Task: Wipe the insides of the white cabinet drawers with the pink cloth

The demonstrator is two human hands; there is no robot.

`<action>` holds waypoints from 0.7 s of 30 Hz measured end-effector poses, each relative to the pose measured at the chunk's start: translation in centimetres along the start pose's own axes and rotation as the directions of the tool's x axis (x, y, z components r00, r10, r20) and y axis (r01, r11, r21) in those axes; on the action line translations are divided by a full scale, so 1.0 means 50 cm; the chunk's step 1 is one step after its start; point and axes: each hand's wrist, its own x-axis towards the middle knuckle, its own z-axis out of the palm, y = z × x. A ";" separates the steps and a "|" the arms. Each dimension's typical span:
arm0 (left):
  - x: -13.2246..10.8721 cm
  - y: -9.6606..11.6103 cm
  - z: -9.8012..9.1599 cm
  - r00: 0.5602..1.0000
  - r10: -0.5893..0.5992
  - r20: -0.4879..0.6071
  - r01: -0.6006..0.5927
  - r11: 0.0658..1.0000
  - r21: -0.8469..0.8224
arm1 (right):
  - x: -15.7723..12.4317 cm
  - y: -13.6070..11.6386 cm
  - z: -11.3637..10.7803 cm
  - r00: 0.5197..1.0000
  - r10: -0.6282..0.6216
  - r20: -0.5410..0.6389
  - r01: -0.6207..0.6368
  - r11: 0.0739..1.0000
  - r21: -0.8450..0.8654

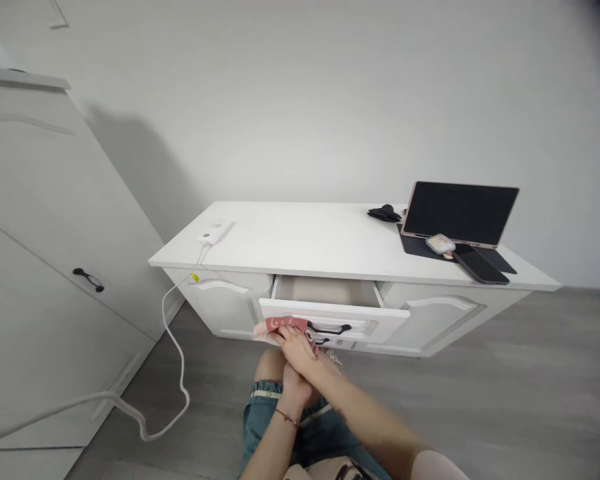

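Note:
A small pink cloth item with pale markings and a light end is at my hands, in front of the pulled-out drawer. I cannot make out what kind of cloth piece it is. My right hand lies over it, the fingers bent onto the fabric. Underneath, and crossed by the right one, is my left hand, with a thin bracelet at the wrist. Its fingers are hidden below the right hand and cloth. Just right of the cloth shows the drawer's dark handle.
On the white cabinet top stand a white power strip, a black object, a propped dark-screened device, a small case and a phone. A white cable hangs left, near a wardrobe.

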 end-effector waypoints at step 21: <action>0.011 0.010 0.091 0.986 -0.027 0.166 0.001 0.988 0.156 | -0.351 0.387 0.026 0.559 0.268 -0.784 -0.527 0.845 -0.087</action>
